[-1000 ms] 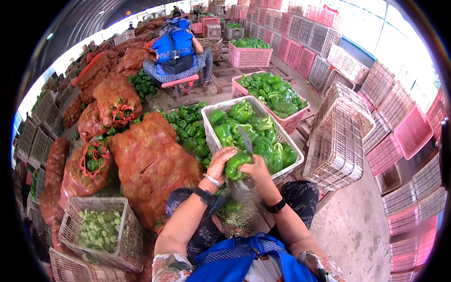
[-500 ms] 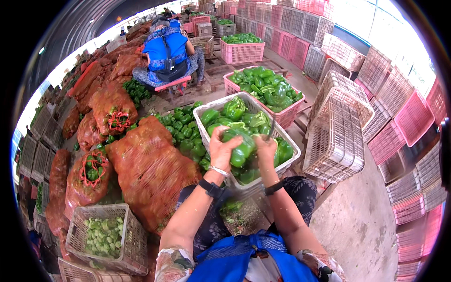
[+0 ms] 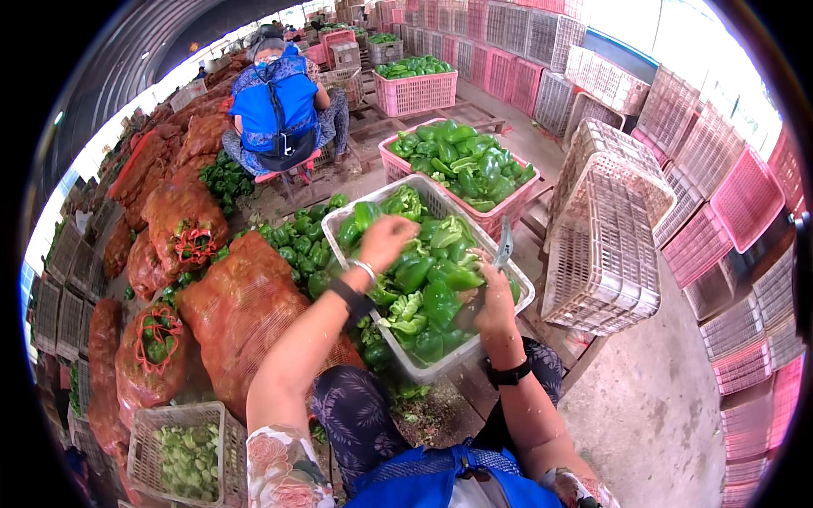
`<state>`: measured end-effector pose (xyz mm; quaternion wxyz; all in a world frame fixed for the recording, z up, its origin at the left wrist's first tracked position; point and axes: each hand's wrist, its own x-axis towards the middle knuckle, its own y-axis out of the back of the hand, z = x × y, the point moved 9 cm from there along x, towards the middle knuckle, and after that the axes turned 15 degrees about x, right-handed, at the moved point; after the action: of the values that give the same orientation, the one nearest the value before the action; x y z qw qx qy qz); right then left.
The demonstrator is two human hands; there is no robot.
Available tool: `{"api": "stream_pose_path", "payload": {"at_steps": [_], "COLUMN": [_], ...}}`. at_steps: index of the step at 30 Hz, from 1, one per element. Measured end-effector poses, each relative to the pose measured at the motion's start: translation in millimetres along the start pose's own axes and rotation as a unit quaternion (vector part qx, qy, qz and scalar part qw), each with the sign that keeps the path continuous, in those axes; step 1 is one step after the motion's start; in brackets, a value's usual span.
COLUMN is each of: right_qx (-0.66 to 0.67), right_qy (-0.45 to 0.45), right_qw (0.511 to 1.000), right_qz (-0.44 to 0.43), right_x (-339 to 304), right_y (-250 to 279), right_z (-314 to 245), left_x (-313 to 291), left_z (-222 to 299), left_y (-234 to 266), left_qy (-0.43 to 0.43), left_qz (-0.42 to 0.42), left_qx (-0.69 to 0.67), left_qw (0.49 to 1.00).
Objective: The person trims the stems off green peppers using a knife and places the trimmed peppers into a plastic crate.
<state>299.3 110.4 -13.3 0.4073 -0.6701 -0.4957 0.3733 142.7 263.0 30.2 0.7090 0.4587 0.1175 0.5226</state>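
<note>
A pale plastic crate (image 3: 527, 296) full of green bell peppers (image 3: 440, 303) stands in front of my knees. My left hand (image 3: 388, 241) is over its left part, blurred, fingers bent and partly hidden; a whole bell pepper (image 3: 367, 214) sits just beyond it. Whether that hand grips anything is unclear. At the crate's right side my right hand (image 3: 494, 300) is closed on a small knife (image 3: 506, 241), its metal blade pointing up and away from me. Several peppers near it have pale, cut-looking tops.
A pink crate of peppers (image 3: 517, 196) adjoins beyond. Left lie loose peppers (image 3: 296, 241), red mesh sacks (image 3: 246, 313) and a crate of pale green trimmings (image 3: 224, 457). Stacked crates (image 3: 605, 245) stand right. A co-worker in a blue vest (image 3: 275, 97) sits ahead.
The pepper between my hands is no longer held up there. My left hand has moved left and slightly up; my right hand has shifted slightly right and down. The view has shifted a little.
</note>
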Motion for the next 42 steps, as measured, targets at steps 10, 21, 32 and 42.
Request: {"api": "stream_pose_path", "payload": {"at_steps": [10,21,32,42], "right_qx": [-0.224,-0.093,0.039,-0.067], "right_qy": [0.248,0.046,0.117,0.260], "right_qw": [0.942,0.993,0.992,0.961], "right_qz": [0.017,0.052,0.017,0.059], "right_x": [-10,2,17,-22], "right_y": [-13,-1,11,-47], "right_z": [2,31,-3,-44], "left_x": [-86,-83,-33,-288], "left_z": [64,106,-51,-180], "left_y": [-58,20,6,57], "left_qy": [0.188,-0.187,-0.055,0.189], "left_qz": [-0.190,0.091,0.024,0.081], "left_qx": [-0.505,-0.098,0.033,-0.108], "left_qw": [0.821,0.973,0.998,0.973]}}
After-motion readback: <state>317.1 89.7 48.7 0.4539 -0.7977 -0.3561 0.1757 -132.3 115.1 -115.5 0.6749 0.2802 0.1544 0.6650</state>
